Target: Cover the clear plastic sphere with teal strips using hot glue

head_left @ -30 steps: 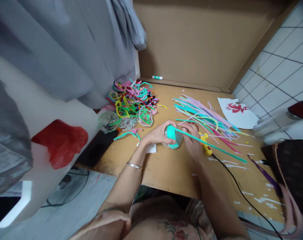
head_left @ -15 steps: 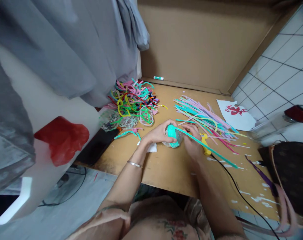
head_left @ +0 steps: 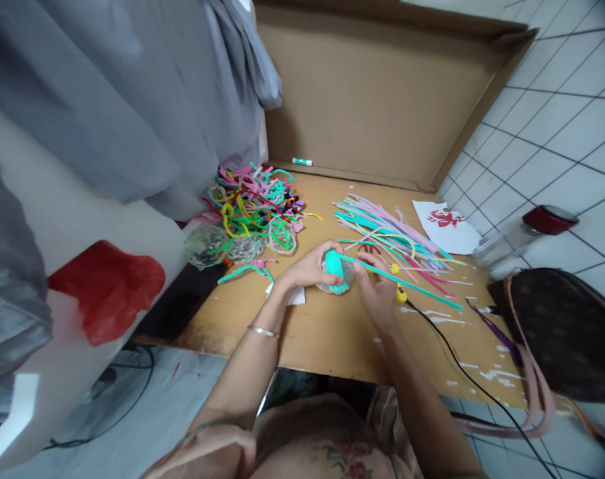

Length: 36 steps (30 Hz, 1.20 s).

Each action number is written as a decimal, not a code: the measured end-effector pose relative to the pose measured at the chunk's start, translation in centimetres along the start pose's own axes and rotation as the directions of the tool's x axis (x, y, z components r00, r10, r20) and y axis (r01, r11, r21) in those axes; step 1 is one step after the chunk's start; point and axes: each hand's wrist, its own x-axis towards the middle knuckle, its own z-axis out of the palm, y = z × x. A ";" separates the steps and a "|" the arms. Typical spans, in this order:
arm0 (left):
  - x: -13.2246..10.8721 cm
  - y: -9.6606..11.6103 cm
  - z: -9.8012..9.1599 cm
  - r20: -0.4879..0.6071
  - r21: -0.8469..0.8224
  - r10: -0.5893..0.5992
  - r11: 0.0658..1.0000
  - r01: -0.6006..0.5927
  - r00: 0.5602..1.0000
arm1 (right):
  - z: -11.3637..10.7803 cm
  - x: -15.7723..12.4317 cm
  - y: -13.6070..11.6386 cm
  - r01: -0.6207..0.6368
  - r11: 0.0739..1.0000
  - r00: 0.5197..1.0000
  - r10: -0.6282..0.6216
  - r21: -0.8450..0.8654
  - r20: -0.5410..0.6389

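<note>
My left hand (head_left: 309, 267) is closed around a clear plastic piece (head_left: 348, 271), rounded like part of a bottle, banded with a wound teal pipe cleaner (head_left: 335, 269). From the band a free length of that pipe cleaner runs out to the lower right. My right hand (head_left: 377, 289) is at the right side of the piece, thumb and fingers on either side of the strand near the band; the exact contact is hard to see. Just behind this hand lies a yellow glue gun (head_left: 401, 293), partly hidden, with a black cord trailing from it.
Straight pipe cleaners (head_left: 392, 229) lie in a bundle behind my hands. To the left is a tangled colourful heap (head_left: 257, 193) with clear plastic pieces (head_left: 246, 248) before it. A dark phone-like slab (head_left: 182, 303), a lidded bottle (head_left: 512, 236) and a brown bag (head_left: 566, 332) flank the table.
My right hand's thumb has come up to the side of the plastic piece, and the hand has turned. My left hand keeps its hold. The whole view has shifted slightly.
</note>
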 end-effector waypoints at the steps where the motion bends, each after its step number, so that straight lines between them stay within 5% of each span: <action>1: 0.0 0.0 0.0 -0.004 0.006 0.008 1.000 -0.008 1.000 | 0.2 0.1 0.0 -0.001 1.000 1.000 0.001 0.012 0.008; 36: -0.2 0.1 0.2 -0.011 0.074 0.072 0.995 -0.071 0.997 | 1.2 -0.1 -0.1 -0.015 0.999 1.000 0.015 0.049 -0.010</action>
